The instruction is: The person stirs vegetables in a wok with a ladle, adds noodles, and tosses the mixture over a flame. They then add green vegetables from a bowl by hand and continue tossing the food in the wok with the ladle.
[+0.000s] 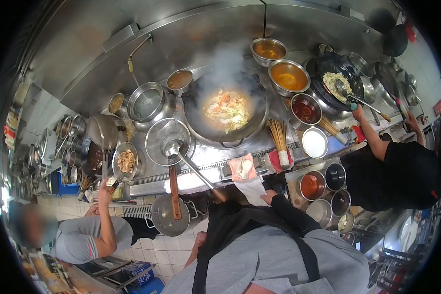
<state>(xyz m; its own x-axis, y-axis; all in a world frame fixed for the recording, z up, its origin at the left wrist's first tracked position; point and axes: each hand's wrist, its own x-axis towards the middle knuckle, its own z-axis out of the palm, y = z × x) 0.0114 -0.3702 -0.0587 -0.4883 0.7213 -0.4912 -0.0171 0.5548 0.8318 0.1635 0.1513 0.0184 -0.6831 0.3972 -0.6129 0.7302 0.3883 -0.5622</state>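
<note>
My right hand point(268, 197), in a black sleeve, grips the edge of a white cloth point(251, 191) at the stove's front edge. My left hand point(199, 238) hangs low by my side, its fingers too small and partly hidden to make out. Before me a large wok point(255, 126) holds steaming sliced cabbage with orange strips point(228, 109). Left of the wok lies a round mesh strainer point(154, 142) with a wooden handle, and a metal ladle point(173, 148) rests over it, handle toward me. A pink cloth point(242, 167) sits beside the white one.
Bowls of amber liquid point(290, 77), a red sauce pot point(306, 109), a white-filled pot point(315, 142) and a bamboo brush point(278, 139) stand right. A pot point(157, 218) is lower left. Co-workers stand either side; the right one's hand point(358, 112) is at another wok point(335, 100).
</note>
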